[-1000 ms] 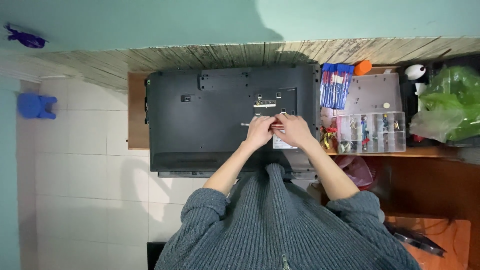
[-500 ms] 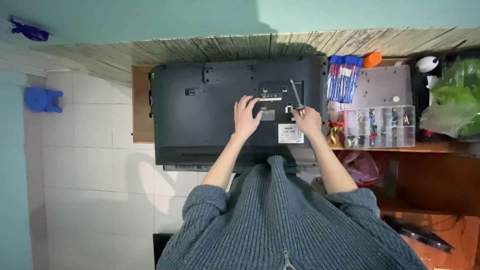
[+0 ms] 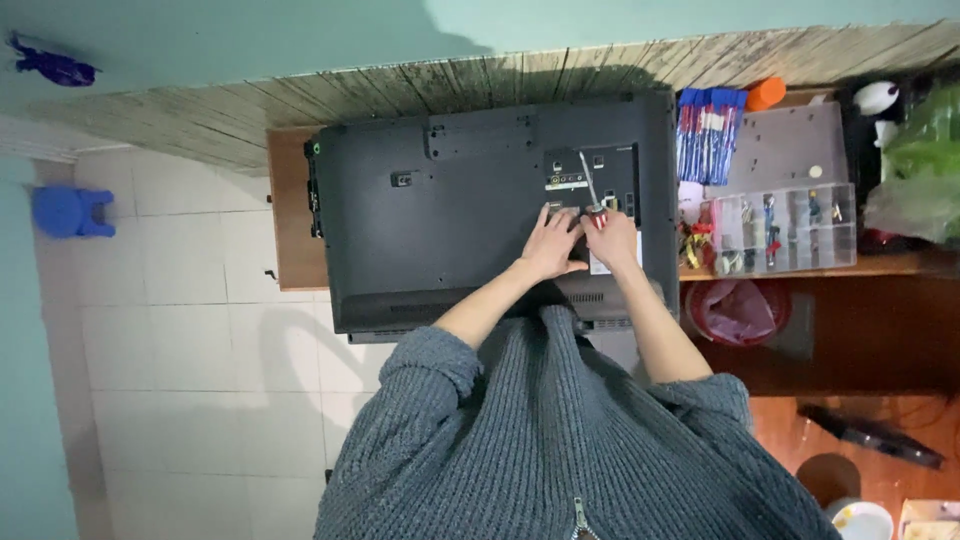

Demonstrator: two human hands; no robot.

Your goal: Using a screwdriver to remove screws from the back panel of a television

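Here a flat-screen television lay face down across a wooden table, its dark grey back panel turned up toward the camera. The panel was matt plastic, broad and rectangular, with a raised middle section, small screw recesses along the top, a green dot at its left edge and a cluster of ports and pale labels toward the right. A vented strip ran along the edge nearest the person.

The right hand was closed around the red handle of a screwdriver, whose thin metal shaft slanted up and to the left, with the tip down among the ports. The left hand lay flat on the panel just beside it, fingers spread and pressing on the plastic, holding nothing. Both forearms came out of grey knitted sleeves.

To the right of the television, on the same table, stood a clear compartment box with small parts sorted in its cells, and behind it a bundle of blue-and-red pens. An orange cap sat near the wall. A green plastic bag filled the far right. Under the table hung a red bag. A blue stool stood on the white tiled floor at the left.
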